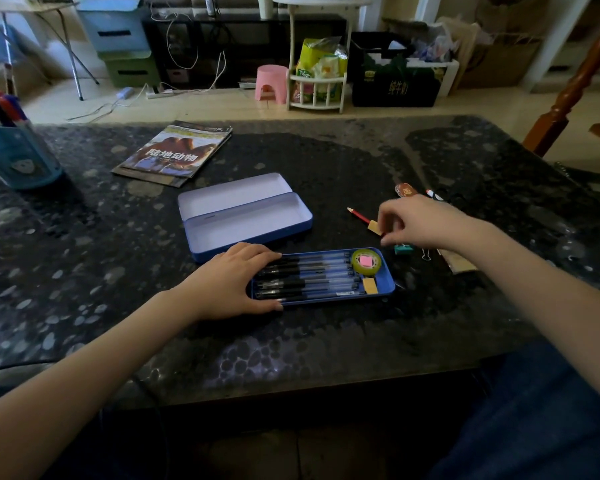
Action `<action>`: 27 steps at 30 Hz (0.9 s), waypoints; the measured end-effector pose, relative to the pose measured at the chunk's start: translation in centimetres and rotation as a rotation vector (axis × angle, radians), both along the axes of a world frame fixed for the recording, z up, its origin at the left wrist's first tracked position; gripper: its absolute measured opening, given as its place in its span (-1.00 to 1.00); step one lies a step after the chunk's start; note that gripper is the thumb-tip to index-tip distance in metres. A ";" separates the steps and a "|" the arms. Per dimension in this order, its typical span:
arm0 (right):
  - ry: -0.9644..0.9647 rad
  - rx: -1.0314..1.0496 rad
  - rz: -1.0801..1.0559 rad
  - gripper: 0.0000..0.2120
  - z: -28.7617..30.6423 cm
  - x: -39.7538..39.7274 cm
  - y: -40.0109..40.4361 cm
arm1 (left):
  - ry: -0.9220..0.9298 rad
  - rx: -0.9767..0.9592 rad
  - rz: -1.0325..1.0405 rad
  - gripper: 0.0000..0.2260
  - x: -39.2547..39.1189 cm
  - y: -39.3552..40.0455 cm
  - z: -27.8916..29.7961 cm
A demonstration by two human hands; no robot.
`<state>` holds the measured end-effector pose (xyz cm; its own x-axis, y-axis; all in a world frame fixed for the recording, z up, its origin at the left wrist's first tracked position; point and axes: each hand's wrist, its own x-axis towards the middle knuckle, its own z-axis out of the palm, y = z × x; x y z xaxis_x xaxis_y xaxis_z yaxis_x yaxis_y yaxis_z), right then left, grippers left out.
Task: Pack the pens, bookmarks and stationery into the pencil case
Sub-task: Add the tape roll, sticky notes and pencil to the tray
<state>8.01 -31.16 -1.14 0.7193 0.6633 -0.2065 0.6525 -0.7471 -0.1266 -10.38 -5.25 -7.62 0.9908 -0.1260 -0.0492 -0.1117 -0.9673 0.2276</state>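
A blue pen tray (390,284) lies near the table's front and holds several black pens (312,277), a green tape roll (366,262) and a tan eraser (369,285). My left hand (234,280) lies over the tray's left end, fingers across the pen caps and thumb on the front rim. Behind it the blue pencil case (246,220) lies open and empty. My right hand (420,221) hovers right of the tray, fingers curled down at a green binder clip (403,249); whether it grips the clip is hidden.
A red pencil (359,215), a tan block (374,227), a small wire clip (426,254), two bookmarks (406,190) (435,195) and a tan strip (459,265) lie around my right hand. Magazines (174,154) lie at the back left, and a blue pen holder (18,157) stands at the far left.
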 end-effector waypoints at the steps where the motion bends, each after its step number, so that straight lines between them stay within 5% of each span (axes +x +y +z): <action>1: -0.077 0.013 -0.021 -0.75 -0.4 0.6 -0.2 | -0.001 0.000 0.002 -0.19 0.0 0.0 0.0; 6: -0.300 -0.195 0.125 -0.43 -3.9 2.6 -0.3 | 0.002 0.000 0.006 -0.20 -0.1 -0.1 0.1; 14: -0.416 -0.075 0.144 -0.69 -3.7 2.4 0.2 | 0.002 -0.005 0.001 -0.19 0.0 0.1 0.0; 16: -0.364 -0.038 0.129 -0.68 -2.8 2.0 0.2 | 0.003 -0.006 0.003 -0.19 0.0 0.1 0.0; 21: 0.169 -0.027 0.160 -0.76 -0.3 -0.2 -0.4 | 0.005 0.002 0.003 -0.19 0.1 0.1 0.0; 27: 0.185 -0.300 0.210 -0.74 0.1 -2.0 -0.1 | 0.008 -0.004 0.013 -0.18 -0.1 0.0 -0.1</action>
<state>6.06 -31.21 -1.00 0.5070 0.6829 -0.5260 0.7817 -0.6214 -0.0532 -10.46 -5.21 -7.68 0.9920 -0.1133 -0.0564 -0.0974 -0.9679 0.2318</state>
